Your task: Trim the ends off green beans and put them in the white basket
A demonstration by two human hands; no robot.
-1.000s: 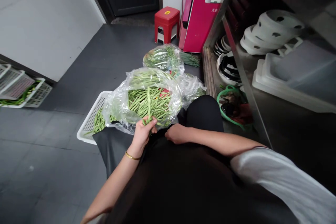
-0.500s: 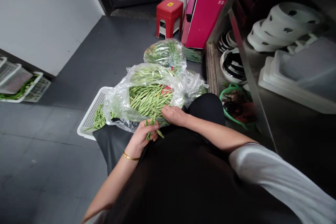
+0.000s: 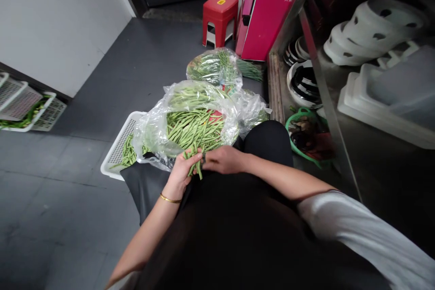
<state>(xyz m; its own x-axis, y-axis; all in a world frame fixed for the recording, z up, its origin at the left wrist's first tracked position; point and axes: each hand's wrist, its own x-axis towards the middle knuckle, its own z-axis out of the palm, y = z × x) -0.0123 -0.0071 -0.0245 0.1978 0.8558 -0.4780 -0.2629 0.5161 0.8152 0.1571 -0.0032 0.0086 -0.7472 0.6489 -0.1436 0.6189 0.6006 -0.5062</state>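
A small bunch of cut green beans (image 3: 194,153) is gripped by my left hand (image 3: 181,168), which wears a gold bangle at the wrist. Just to its right, my right hand (image 3: 224,159) is closed with its fingertips close to the bunch; whatever they pinch is hidden. Directly beyond both hands, a clear plastic bag (image 3: 151,129) lies open, full of long green beans (image 3: 193,128), with something red partly showing among them. On the left, partly under the bag, a white perforated basket (image 3: 117,152) contains more green beans (image 3: 128,150).
Another plastic bag of greens (image 3: 205,68) lies behind, near a red stool (image 3: 220,9). At right are a metal shelf with white containers (image 3: 384,104) and a green basket (image 3: 291,133). White crates (image 3: 47,113) stand far left.
My right hand has moved left and slightly down, from the bag's edge to beside my left hand. The beans in my left hand have shifted and now point more upright.
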